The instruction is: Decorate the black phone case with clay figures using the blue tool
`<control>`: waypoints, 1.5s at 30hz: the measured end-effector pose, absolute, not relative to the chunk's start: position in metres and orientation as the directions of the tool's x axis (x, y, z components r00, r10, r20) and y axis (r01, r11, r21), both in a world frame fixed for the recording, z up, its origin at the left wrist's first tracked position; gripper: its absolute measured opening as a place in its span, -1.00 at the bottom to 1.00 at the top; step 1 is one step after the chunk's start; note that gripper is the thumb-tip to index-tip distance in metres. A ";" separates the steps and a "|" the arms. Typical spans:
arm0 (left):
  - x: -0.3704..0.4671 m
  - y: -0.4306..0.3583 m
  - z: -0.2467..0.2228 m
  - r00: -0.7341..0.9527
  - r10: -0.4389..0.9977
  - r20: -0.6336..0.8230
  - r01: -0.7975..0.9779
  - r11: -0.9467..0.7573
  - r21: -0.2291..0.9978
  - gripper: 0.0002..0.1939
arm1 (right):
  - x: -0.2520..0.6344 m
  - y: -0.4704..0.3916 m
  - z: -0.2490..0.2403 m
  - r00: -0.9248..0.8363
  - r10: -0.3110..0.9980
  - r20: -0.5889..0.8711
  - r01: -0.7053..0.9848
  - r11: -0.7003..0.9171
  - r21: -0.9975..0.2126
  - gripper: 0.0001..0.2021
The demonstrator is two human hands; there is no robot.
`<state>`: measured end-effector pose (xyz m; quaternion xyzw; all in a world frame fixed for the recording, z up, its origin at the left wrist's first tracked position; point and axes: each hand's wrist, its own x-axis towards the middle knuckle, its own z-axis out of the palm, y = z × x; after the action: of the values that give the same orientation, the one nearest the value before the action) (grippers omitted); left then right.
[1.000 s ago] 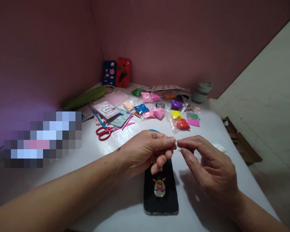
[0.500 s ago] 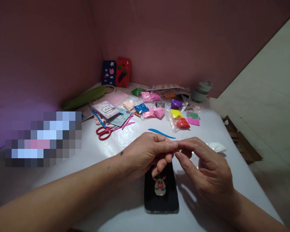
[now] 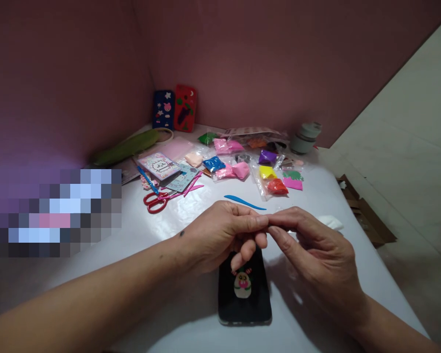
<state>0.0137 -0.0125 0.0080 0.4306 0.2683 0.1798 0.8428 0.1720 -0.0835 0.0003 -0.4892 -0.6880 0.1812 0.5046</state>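
Note:
My left hand (image 3: 238, 230) is closed in a pinch, its thumb pressed on the index finger. The fingertips of my right hand (image 3: 316, 260) meet it, thumb and index finger drawn together. Whatever lies between the fingertips is too small or hidden to name. Below them a black phone case (image 3: 244, 306) lies flat on the white table, bearing a small cream clay figure (image 3: 242, 287) with pink and green parts. My left fingers hide the top of the case. Just beyond the hands rests a blue modelling knife (image 3: 244, 202).
Red-handled scissors (image 3: 156, 202), cards (image 3: 159, 166) and several bags of coloured clay, including a yellow one (image 3: 267, 172), lie farther back. A white packet (image 3: 330, 222) is beyond my right hand. Decorated blue (image 3: 163, 110) and red cases (image 3: 185, 109) lean on the wall, with a grey-green cup (image 3: 306, 138) at back right.
My right thumb has moved up against its index finger and the left fingertips, narrowing the gap. The view has shifted slightly; the phone case and tools stay in place.

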 end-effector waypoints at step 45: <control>0.007 -0.002 0.021 0.674 0.702 -0.228 0.087 0.231 0.969 -0.78 | 0.178 -0.082 0.000 0.091 0.884 0.459 0.522 0.350 -0.778 -0.86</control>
<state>0.0067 -0.0020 0.0209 0.5806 0.3399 0.2174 0.7072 0.1778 -0.0822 0.0000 -0.5408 -0.6497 0.1802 0.5029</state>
